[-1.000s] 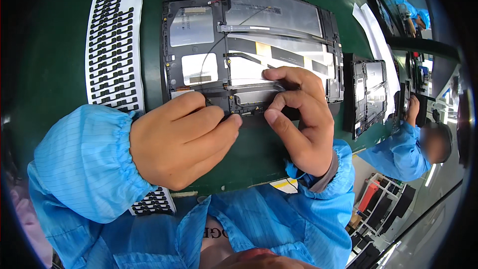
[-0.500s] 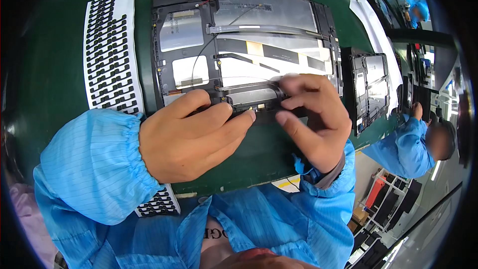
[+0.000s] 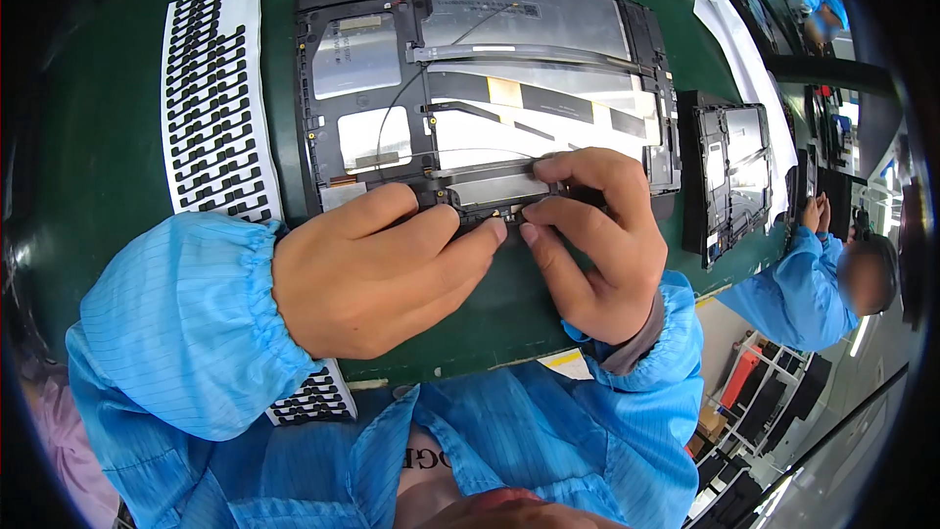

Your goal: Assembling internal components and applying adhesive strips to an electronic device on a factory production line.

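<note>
A large opened tablet-like device (image 3: 529,29) lies on the green bench, a black frame with silver panels, thin cables and dark tape strips showing. At its near edge my left hand (image 3: 367,269) is closed, its fingers curled over the frame and one fingertip next to a small connector-like part. Opposite it, my right hand (image 3: 597,245) has its thumb and a bent finger drawn close together at that small part. Another finger of this hand reaches over the end of a silver bar (image 3: 490,188). What the right fingertips pinch, if anything, is hidden.
A white sheet of black adhesive pieces (image 3: 211,108) lies left, running under my left sleeve. Right of the device stand a smaller black-framed unit (image 3: 729,176) and white paper sheets (image 3: 734,39). A co-worker in blue (image 3: 793,284) sits farther right, near a rack (image 3: 759,397).
My right hand has moved left and down onto the device's near edge, its thumb and finger closing together. My left hand has stayed nearly in place.
</note>
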